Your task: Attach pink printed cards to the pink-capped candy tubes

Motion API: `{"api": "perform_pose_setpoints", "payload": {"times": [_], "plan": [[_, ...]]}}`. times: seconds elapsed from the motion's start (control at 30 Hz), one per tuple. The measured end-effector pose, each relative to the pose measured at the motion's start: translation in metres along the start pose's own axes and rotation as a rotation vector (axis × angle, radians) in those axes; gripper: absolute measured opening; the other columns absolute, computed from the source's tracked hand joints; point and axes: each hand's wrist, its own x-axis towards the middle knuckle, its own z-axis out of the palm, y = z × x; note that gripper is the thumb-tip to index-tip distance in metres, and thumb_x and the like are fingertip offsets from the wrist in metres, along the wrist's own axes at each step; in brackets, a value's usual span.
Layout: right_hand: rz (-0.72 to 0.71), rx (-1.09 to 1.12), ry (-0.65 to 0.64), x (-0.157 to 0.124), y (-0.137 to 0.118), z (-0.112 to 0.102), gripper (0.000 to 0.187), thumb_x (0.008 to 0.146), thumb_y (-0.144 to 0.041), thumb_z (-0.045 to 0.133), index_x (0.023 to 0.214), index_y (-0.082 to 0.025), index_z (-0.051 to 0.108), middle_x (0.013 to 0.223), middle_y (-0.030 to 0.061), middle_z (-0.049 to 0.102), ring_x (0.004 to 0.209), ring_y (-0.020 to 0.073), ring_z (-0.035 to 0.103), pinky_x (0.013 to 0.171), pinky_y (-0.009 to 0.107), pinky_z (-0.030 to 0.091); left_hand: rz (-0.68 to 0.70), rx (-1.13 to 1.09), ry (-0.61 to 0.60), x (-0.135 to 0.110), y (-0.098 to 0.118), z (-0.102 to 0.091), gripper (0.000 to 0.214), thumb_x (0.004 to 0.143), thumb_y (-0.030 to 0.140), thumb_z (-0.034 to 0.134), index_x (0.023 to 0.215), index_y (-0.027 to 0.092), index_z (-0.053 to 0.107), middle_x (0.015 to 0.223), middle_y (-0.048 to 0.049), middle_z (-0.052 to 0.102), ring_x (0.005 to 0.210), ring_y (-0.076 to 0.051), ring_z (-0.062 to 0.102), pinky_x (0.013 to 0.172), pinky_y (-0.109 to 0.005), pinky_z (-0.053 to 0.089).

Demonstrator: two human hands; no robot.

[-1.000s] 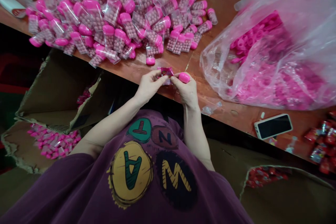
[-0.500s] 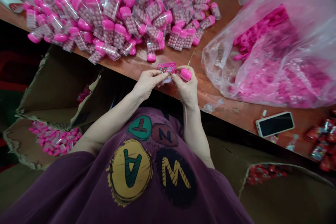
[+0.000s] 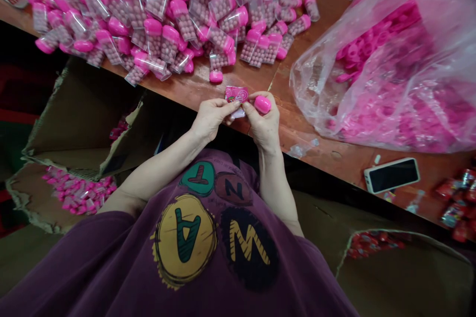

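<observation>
Between both hands, at the table's front edge, is a small pink printed label (image 3: 236,93) with a pale lower part. My left hand (image 3: 213,118) pinches its left side between thumb and fingers. On the other side, my right hand (image 3: 266,121) grips the label with its thumb and fingertips. A pink-capped bottle (image 3: 263,104) also sits in the right hand, its cap showing between thumb and index finger and its body hidden by the hand. Just beyond lies a heap of clear bottles with pink caps (image 3: 184,25), filled with small pinkish balls.
A clear plastic bag of pink plastic parts (image 3: 405,104) fills the table's right side. Nearer lies a phone (image 3: 392,176), with red wrapped packets (image 3: 459,198) beside it. Below the table stand an open cardboard box (image 3: 82,129), loose pink-capped bottles (image 3: 80,192) and another box (image 3: 409,277).
The label's printed face is turned slightly differently between my fingers. Both hands stay in nearly the same place, and the view has shifted slightly.
</observation>
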Motion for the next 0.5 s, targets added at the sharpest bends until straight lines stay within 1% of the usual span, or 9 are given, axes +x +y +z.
{"api": "perform_pose_setpoints", "payload": {"times": [0.1,0.2,0.3,0.4,0.5], "plan": [[0.017,0.017,0.004,-0.0005,-0.005,0.0045,0.033,0.087,-0.052,0.078,0.1,-0.028,0.059,0.092,-0.0027,0.063,0.076,0.013,0.062,0.07,0.029,0.057,-0.029,0.002,0.029,-0.0002,0.0019,0.0018,0.037,0.085,0.028,0.092,0.062,0.013,0.067,0.054,0.0017,0.06,0.045,-0.005,0.051,0.048,-0.019,0.041],[0.058,0.087,0.013,-0.001,-0.0079,0.0089,0.034,0.088,-0.053,0.078,0.1,-0.029,0.058,0.087,-0.0046,0.061,0.066,0.0105,0.059,0.064,0.028,0.054,-0.052,-0.018,0.028,0.0009,0.0013,0.0028,0.036,0.086,0.028,0.091,0.064,0.013,0.067,0.056,0.0012,0.063,0.044,-0.005,0.052,0.047,-0.019,0.042],[0.099,0.165,0.01,-0.0011,-0.0063,0.0097,0.039,0.087,-0.057,0.08,0.101,-0.029,0.058,0.076,-0.0071,0.058,0.058,0.0091,0.054,0.055,0.025,0.049,-0.061,-0.053,0.024,0.0027,-0.0013,0.0017,0.033,0.088,0.027,0.089,0.066,0.012,0.068,0.056,0.0003,0.064,0.045,-0.005,0.053,0.046,-0.019,0.042],[0.164,0.225,-0.04,-0.0018,-0.0018,0.008,0.05,0.081,-0.062,0.084,0.108,-0.029,0.059,0.067,-0.0107,0.052,0.052,0.0084,0.048,0.051,0.024,0.044,-0.053,-0.073,0.039,0.0036,-0.0039,0.0006,0.034,0.087,0.027,0.09,0.066,0.013,0.067,0.055,0.0015,0.062,0.044,-0.005,0.053,0.046,-0.019,0.042],[0.197,0.255,-0.046,-0.0042,0.002,0.0086,0.059,0.073,-0.058,0.091,0.112,-0.029,0.058,0.069,-0.0117,0.054,0.052,0.0077,0.046,0.052,0.025,0.044,-0.042,-0.057,0.04,0.0026,-0.0056,0.0023,0.038,0.083,0.032,0.094,0.065,0.013,0.065,0.055,0.002,0.061,0.044,-0.005,0.053,0.046,-0.019,0.041]]}}
